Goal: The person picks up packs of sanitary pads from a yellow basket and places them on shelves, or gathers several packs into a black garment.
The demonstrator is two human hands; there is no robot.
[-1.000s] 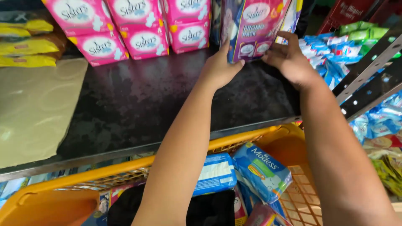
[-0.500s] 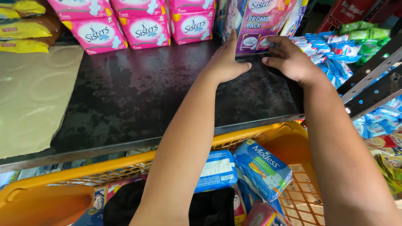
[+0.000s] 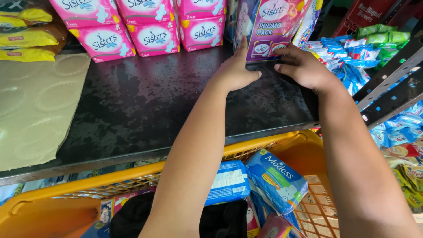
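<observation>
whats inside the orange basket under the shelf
The orange basket holds blue packs, a pink pack and something black. The person's arms and the shelf hide the rest.

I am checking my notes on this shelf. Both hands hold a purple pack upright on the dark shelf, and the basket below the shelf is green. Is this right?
Not quite: the basket is orange, not green, as the head view shows. The rest holds: the left hand and the right hand hold the purple pack upright on the dark shelf.
</observation>
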